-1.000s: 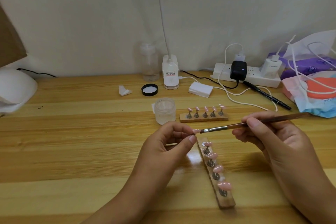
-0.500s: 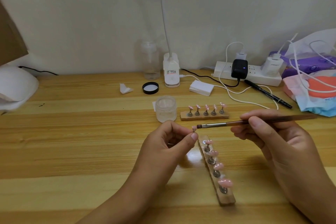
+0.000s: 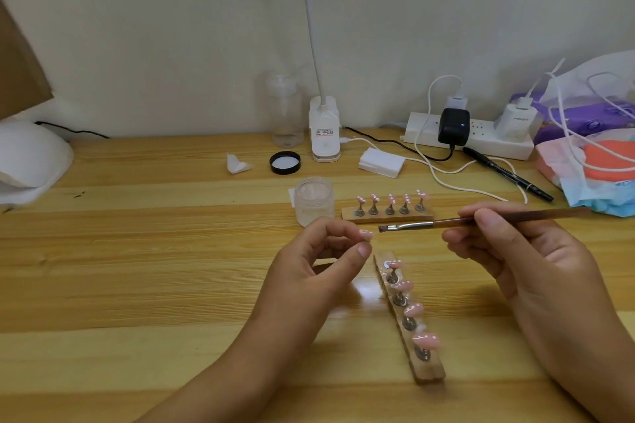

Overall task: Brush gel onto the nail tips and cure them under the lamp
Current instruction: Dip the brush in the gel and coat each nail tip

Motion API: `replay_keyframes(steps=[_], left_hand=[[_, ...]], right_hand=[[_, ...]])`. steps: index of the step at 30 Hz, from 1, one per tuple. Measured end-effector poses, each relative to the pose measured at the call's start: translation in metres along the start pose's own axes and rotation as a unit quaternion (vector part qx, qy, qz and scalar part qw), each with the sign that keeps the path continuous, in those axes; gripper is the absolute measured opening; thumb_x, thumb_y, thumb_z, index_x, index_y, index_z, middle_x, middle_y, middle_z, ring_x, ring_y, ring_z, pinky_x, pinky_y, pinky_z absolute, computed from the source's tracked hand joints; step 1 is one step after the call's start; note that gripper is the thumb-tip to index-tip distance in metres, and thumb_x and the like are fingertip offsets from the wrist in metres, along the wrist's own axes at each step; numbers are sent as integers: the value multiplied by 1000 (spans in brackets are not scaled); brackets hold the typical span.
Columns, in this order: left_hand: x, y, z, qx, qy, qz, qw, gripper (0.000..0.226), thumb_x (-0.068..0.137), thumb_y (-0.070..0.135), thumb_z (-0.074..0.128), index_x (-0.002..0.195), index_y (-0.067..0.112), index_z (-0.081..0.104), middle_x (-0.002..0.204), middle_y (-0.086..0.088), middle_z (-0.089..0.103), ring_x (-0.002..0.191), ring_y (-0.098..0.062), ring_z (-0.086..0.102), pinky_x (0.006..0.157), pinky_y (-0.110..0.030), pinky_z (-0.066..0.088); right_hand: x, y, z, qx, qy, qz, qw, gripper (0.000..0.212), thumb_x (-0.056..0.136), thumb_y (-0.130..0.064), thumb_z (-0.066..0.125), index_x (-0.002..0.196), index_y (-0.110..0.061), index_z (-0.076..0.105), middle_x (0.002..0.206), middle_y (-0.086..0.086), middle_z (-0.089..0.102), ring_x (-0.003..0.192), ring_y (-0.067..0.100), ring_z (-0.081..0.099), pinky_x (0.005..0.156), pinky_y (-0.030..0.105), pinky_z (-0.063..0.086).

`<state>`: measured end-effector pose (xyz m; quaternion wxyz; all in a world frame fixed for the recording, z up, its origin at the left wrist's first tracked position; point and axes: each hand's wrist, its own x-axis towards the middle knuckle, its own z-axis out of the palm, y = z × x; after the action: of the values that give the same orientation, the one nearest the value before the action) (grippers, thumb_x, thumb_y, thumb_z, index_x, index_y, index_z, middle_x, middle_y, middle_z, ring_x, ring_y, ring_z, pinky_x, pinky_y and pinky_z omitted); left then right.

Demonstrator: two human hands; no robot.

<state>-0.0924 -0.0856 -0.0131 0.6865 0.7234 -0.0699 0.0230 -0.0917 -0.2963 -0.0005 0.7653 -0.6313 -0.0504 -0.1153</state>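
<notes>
My left hand (image 3: 319, 261) pinches a small pink nail tip (image 3: 366, 234) between thumb and fingers. My right hand (image 3: 515, 257) grips a brown-handled gel brush (image 3: 446, 223); its bristles point left and sit just right of the nail tip, a small gap apart. Below my hands lies a wooden holder strip (image 3: 427, 371) with several pink tips on metal stands. A second wooden strip (image 3: 350, 215) with several tips lies behind, beside an open clear gel jar (image 3: 314, 199). The white curing lamp (image 3: 27, 158) sits at the far left edge.
A black jar lid (image 3: 285, 162), a folded white wipe (image 3: 237, 164), a clear pump bottle (image 3: 285, 110) and a desk-lamp base (image 3: 325, 134) stand at the back. At the right are a power strip (image 3: 481, 141) with cables, a black pen (image 3: 508, 173) and tissue packs (image 3: 591, 161).
The brush tip has drawn back slightly to the right, off the nail tip it touched a second ago. Both hands sit a little higher in view; my left hand still holds the tip.
</notes>
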Motion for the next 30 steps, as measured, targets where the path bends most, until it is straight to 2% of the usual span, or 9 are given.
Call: replay_keyframes(steps=[3,8,11,14,19,22,24,28,30], left_hand=[[1,1,-1,-7,-1,4,1000,13,86,20,70,84,33,71,90,10,71,89,1,64,73,-9,47],[1,1,0,-10,-4,12,1000,12,86,16,69,85,28,72,92,5,72,88,-2,64,72,-9,47],[0,1,1,-11,-5,16,1000,13,85,15,69,84,28,72,91,4,71,87,-2,63,71,-8,46],[0,1,1,-9,-6,18,1000,15,85,14,69,82,28,72,89,7,71,85,0,63,70,-7,46],[0,1,1,-3,-6,15,1000,15,86,13,68,83,27,73,93,9,73,85,0,63,70,-7,46],[0,1,1,8,-4,12,1000,15,87,16,68,84,30,72,96,11,73,88,0,64,72,-8,46],[0,0,1,14,-4,10,1000,13,88,18,67,87,31,72,98,11,73,89,0,64,75,-11,48],[1,-3,-1,18,-8,8,1000,10,90,24,66,92,32,72,99,11,72,98,-5,65,90,-30,52],[1,-3,-1,16,-8,8,1000,9,90,30,65,95,34,72,100,11,72,101,-5,64,93,-34,51]], right_hand=[[2,-1,-1,21,-2,15,1000,24,71,-37,69,87,-21,79,80,11,75,78,19,73,71,21,58],[1,0,0,34,-15,15,999,25,72,-38,70,86,-20,78,78,14,74,75,19,73,69,20,57],[0,0,1,27,-22,10,999,33,70,-45,75,89,-18,77,79,14,75,76,20,74,71,21,58],[0,1,1,16,-25,8,1000,29,73,-41,72,89,-17,77,80,15,75,77,22,74,71,21,57],[-3,-1,3,-5,-41,-4,999,44,68,-56,79,90,-18,77,79,14,75,77,23,74,72,21,57],[-5,-2,3,-22,-56,-9,998,46,67,-60,79,88,-20,77,78,13,74,74,22,73,71,20,57],[-6,-3,4,-25,-61,-14,998,45,67,-60,79,87,-20,77,77,13,74,73,22,73,71,21,57],[-5,-6,2,-6,-44,-29,999,46,64,-59,81,87,-19,77,77,12,74,74,22,73,72,22,58],[-4,-9,0,-6,-46,-37,998,46,65,-59,81,89,-20,77,80,12,75,77,23,74,73,22,58]])
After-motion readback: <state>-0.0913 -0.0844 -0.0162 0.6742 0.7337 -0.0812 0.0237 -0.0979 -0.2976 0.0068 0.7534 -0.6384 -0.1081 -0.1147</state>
